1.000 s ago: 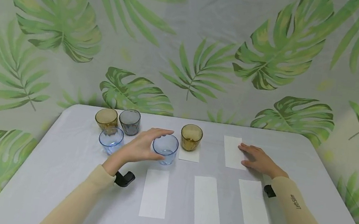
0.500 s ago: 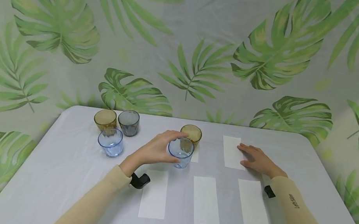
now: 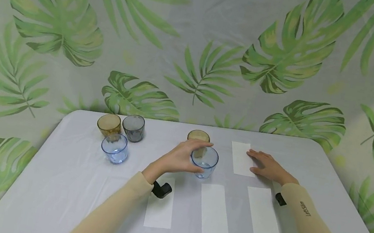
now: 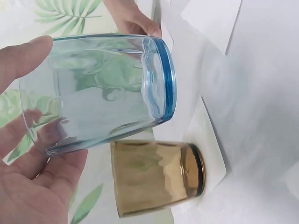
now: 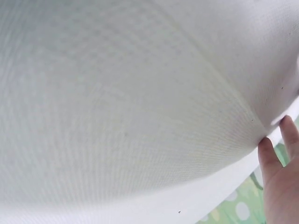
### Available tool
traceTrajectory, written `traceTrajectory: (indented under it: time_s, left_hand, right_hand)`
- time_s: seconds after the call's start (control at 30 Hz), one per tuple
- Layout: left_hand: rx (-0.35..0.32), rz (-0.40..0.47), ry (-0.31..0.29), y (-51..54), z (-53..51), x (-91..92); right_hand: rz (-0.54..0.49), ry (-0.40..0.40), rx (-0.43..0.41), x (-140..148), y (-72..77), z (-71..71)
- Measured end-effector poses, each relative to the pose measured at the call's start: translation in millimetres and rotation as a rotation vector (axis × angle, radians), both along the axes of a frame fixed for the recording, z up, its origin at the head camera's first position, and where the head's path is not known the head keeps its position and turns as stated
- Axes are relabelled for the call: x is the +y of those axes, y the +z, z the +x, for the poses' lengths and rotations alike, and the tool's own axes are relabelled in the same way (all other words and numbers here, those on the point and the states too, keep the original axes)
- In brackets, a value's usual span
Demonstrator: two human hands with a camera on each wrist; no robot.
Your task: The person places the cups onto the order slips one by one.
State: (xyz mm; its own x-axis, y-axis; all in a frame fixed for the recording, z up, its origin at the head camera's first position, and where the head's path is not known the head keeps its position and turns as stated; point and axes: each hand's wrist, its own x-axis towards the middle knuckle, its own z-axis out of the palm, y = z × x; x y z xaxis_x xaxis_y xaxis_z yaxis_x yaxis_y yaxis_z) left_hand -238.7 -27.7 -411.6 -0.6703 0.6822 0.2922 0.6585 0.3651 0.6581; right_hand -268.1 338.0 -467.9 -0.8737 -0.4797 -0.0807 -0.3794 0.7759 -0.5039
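A clear blue glass [image 3: 204, 163] is gripped by my left hand [image 3: 180, 157], thumb on the near side and fingers on the far side. The left wrist view shows this blue glass [image 4: 103, 88] held above the table, with an amber glass [image 4: 156, 175] standing on white paper beside it. In the head view the amber glass [image 3: 199, 136] is partly hidden behind my left hand. My right hand [image 3: 271, 167] rests with its fingertips at the right edge of a white paper [image 3: 240, 158]. The right wrist view shows its fingers [image 5: 268, 156] on white cloth.
At the back left stand an amber glass [image 3: 109, 124], a grey glass [image 3: 134, 128] and a blue glass [image 3: 115, 149]. Three white papers lie in the front row: left [image 3: 159, 211], middle [image 3: 214, 210] and right [image 3: 263, 212]. A leaf-patterned cloth [image 3: 205, 53] hangs behind the table.
My left hand has carried the blue glass to the right, from left of the amber glass to in front of it and slightly past. My right hand has stayed in place.
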Motion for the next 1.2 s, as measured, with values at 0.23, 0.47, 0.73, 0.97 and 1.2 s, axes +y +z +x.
traceTrajectory:
  time_s: [0.23,0.47,0.73,0.97,1.2]
  left_hand:
    - [-0.005,-0.005,-0.025,-2.5,-3.1,18.1]
    - [0.005,-0.025,-0.031,-4.1,-7.1,34.5]
    - [-0.012,-0.057,-0.002,-3.0,-15.5,52.6]
    - [-0.033,-0.083,0.014,-4.9,-21.9,66.9]
    - [-0.036,-0.103,0.038,-5.8,-27.1,78.5]
  right_hand:
    - [0.013,-0.019,-0.011,-3,2.2,0.4]
    - [0.032,-0.039,-0.021,-2,0.1,-1.6]
    - [0.054,-0.036,-0.016,-1,-3.2,-4.5]
    - [0.057,-0.022,0.0,-2,-2.9,-3.8]
    - [0.093,-0.018,0.048,-6,0.5,-2.2]
